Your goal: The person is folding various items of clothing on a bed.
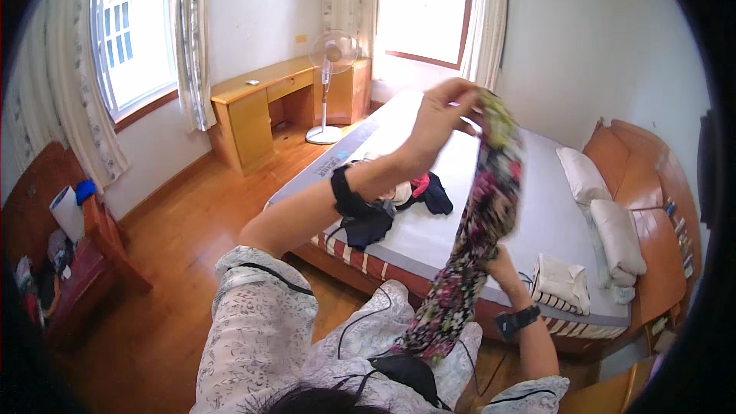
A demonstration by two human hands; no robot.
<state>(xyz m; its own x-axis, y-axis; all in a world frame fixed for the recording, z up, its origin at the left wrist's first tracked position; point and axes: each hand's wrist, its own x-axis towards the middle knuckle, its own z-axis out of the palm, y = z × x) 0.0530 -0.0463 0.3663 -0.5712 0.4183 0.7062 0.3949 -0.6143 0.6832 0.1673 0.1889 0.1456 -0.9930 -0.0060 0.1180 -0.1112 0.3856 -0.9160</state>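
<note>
A long floral cloth, black with pink, white and yellow-green, hangs in folds in front of me; whether it is a garment or a scarf I cannot tell. High up, my left hand pinches its top end. Lower down, my right hand is closed on the cloth's right side, its fingertips partly hidden in the fabric. The bottom end drapes close to my lap. Beyond the cloth, on the bed, lies a loose pile of clothes in dark, pink and cream, partly behind my left forearm.
A folded white cloth with a striped edge rests at the bed's near right. Pillows lie by the wooden headboard. Far off stand a fan and a desk. A wooden seat at left carries clothes.
</note>
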